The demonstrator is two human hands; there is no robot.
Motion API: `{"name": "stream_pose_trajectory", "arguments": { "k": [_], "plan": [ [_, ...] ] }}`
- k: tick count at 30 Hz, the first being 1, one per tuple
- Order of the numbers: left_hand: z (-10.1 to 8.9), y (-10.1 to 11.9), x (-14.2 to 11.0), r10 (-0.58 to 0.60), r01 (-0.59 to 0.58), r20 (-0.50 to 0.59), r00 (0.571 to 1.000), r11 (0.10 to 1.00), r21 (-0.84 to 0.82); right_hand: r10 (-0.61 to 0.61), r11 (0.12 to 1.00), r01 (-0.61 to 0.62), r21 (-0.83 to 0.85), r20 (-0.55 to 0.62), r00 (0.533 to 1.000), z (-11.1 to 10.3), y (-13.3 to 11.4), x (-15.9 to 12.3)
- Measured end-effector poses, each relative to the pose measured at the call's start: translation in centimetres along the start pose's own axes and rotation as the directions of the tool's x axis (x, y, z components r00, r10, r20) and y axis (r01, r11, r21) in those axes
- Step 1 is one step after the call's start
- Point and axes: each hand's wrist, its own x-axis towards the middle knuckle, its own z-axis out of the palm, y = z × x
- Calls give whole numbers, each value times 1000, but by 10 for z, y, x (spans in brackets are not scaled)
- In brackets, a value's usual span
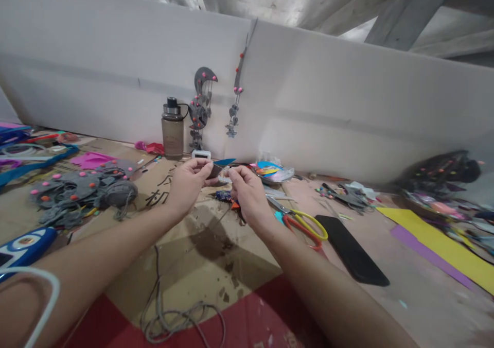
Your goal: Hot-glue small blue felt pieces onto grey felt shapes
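My left hand point(193, 180) pinches a small dark grey piece point(216, 171), possibly felt, between thumb and fingers above the cardboard. Just right of it, my right hand point(249, 191) is closed in a pinch on something thin, perhaps a thread; its kind is too small to make out. A pointed blue piece point(224, 161) shows between the hands, and whether it is held or lies behind them I cannot tell. Loose grey cord point(181, 317) lies coiled below the hands. Scissors point(306, 227) with yellow and orange handles rest beside my right wrist.
A water bottle point(172, 132) stands by the white wall point(328, 96), where grey ornaments point(198, 111) with pink dots hang. Grey dotted pieces point(81, 188) are heaped at left. A black phone-like slab point(352, 250) and yellow sheet point(443, 240) lie at right.
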Motion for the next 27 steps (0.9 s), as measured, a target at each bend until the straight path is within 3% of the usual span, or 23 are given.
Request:
{"name": "stream_pose_trajectory", "arguments": {
  "k": [6, 14, 21, 27],
  "plan": [
    [7, -6, -8, -119, 117, -26, 993, 991, -65, -186, 954, 154, -257, -106, 977, -10, 4, 6],
    [9, -11, -11, -212, 209, -16, 977, 971, -114, -191, 940, 146, -308, -119, 974, -14, 14, 11],
    [9, -11, -11, -273, 274, 24, 962, 949, -156, -37, 996, 30, -84, -78, 996, -14, 16, 13],
    [6, -10, -8, -313, 316, 46, 949, 939, -134, 105, 989, -104, 105, -1, 995, -15, 17, 15]
  ]
}}
